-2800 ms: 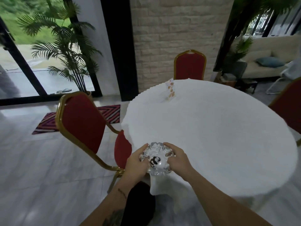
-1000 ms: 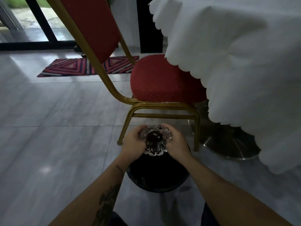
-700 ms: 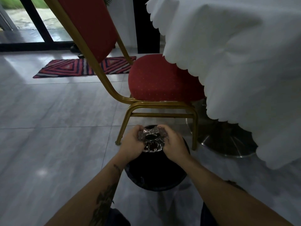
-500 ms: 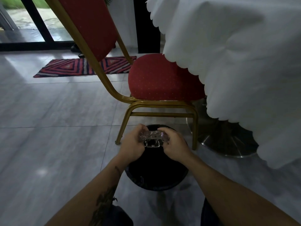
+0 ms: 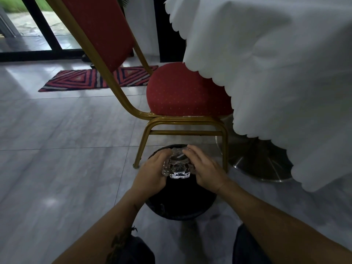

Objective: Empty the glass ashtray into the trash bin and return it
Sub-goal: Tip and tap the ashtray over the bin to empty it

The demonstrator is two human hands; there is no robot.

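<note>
Both forearms reach forward and down from the bottom of the view and meet over the black trash bin (image 5: 181,204), which stands on the grey tiled floor (image 5: 57,168) just in front of the person's knees. The left hand (image 5: 152,172) cups the left side of the glass ashtray (image 5: 177,166), fingers curled around its scalloped rim and the thumb hidden behind it. The right hand (image 5: 205,168) closes on the opposite side, its fingers laid over the far upper edge and the wrist bent slightly inward. Held between the two hands, the ashtray is tipped steeply away from the camera, so that its thick faceted base faces up and toward the viewer while its open side points down into the dark mouth of the bin. It hangs above the bin's far half, and whether it touches the rim cannot be told. Just behind the bin stands a red chair (image 5: 186,92) with a gold frame. To the right, the white scalloped tablecloth (image 5: 276,73) hangs over the table's metal base (image 5: 257,164).
</note>
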